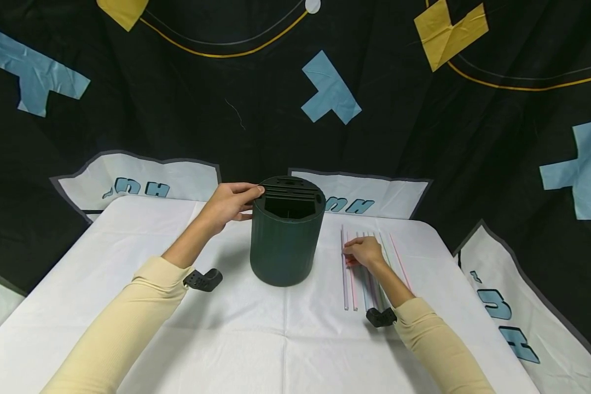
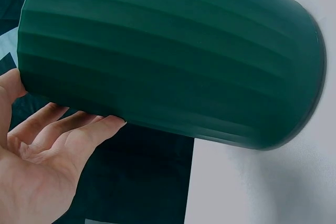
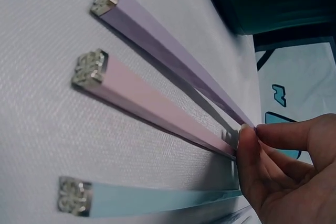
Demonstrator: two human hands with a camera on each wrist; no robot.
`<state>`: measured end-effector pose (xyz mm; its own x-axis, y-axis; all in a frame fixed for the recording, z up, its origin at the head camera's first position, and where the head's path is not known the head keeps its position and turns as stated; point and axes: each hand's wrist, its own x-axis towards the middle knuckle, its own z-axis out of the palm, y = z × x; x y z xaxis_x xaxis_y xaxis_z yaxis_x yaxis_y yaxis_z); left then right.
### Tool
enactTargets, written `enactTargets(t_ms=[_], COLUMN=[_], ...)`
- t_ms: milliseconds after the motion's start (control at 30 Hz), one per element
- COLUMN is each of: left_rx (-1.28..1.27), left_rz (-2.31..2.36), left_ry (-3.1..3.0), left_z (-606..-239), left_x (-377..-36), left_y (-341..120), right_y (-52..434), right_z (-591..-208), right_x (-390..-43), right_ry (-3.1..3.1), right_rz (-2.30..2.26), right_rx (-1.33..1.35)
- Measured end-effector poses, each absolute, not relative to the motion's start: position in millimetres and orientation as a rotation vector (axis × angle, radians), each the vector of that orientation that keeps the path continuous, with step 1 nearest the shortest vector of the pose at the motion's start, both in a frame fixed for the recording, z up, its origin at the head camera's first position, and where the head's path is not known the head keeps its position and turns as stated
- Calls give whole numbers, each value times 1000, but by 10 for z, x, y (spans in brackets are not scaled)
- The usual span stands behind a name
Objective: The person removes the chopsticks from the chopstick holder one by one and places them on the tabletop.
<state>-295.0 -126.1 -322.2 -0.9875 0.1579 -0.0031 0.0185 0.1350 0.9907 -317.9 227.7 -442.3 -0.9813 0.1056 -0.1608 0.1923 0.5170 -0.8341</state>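
Chopsticks (image 1: 369, 268) in lilac, pink and pale blue lie in a row on the white tablecloth (image 1: 285, 339), at 3 o'clock from the dark green ribbed holder (image 1: 287, 238). Right hand (image 1: 364, 253) pinches one stick; left hand (image 1: 229, 203) touches the holder's rim at 9 o'clock, fingers loosely extended. Blue letters on white panels of the black backdrop (image 1: 187, 98) are cut off, unreadable.
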Motion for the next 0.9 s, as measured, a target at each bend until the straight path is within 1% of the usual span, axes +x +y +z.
enactTargets(t_ms=[167, 433, 733, 900], left_rx=[173, 176, 209, 203], left_rz=[1978, 1952, 1849, 1739], left_ry=[2297, 2314, 2387, 2418], left_z=[-3223, -3230, -3192, -3132], left_x=[-2950, -2947, -2908, -2898], left_y=[-1277, -1291, -1250, -1289], right_y=[2289, 2328, 2343, 2317], right_z=[-4392, -4231, -3926, -3736], right_x=[-3170, -3132, -3027, -2945], right_ry=[2700, 2725, 2712, 2758], right_rz=[-1448, -1446, -1429, -1290], right_rx=[244, 179, 88, -32])
